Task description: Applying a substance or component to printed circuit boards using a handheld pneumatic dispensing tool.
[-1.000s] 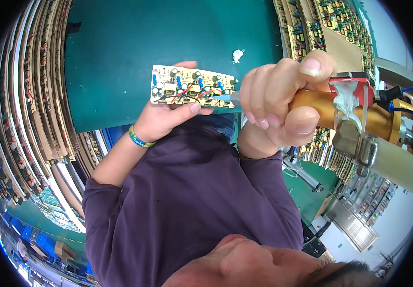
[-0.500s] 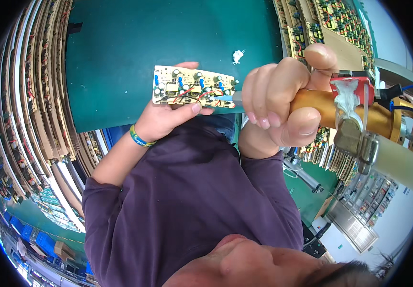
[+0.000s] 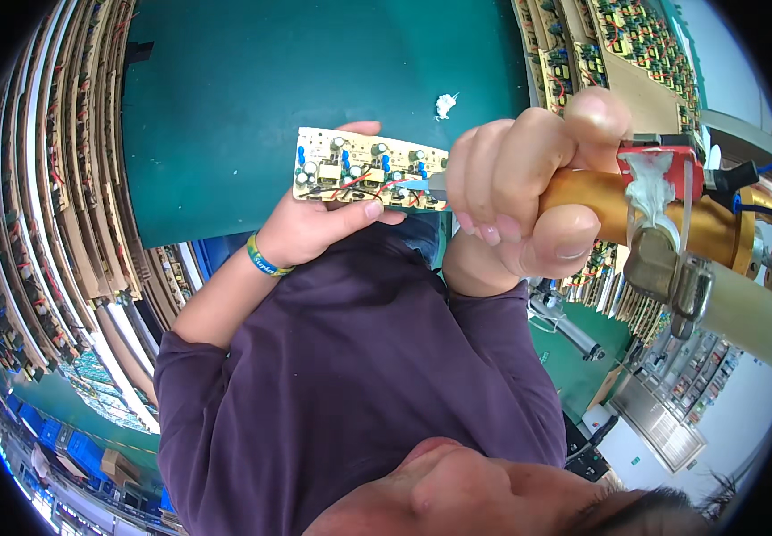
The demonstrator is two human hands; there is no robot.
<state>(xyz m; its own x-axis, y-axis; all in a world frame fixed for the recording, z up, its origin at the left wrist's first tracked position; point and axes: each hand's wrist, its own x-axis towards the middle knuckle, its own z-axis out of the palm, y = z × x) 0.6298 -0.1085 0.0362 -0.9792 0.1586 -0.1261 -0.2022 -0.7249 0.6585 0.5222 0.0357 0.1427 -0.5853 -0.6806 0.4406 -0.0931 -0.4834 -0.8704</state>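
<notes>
My left hand (image 3: 319,225) grips a cream circuit board (image 3: 322,147) by its left part, thumb along the near edge and fingertips showing past the far edge. The board carries several capacitors, blue parts, yellow transformers and red and black wires. My right hand (image 3: 520,183) is wrapped round a gold-barrelled glue gun (image 3: 583,198). White residue is smeared over its red part and clamp. The gun's pale blue nozzle (image 3: 415,185) points left, its tip over the board's right half among the components. Whether the tip touches them, I cannot tell. My right fingers hide the board's right end.
A green work mat (image 3: 225,80) lies beneath, with a white blob (image 3: 445,106) on it beyond my right hand. Stacked cardboard layers of circuit boards (image 3: 73,161) line the left; more populated boards (image 3: 641,40) stand at the far right. A cable runs from the gun's back.
The circuit board has shifted slightly right and nearer with my left hand. My right hand and the nozzle have edged a little left, so the nozzle sits over a different spot on the board.
</notes>
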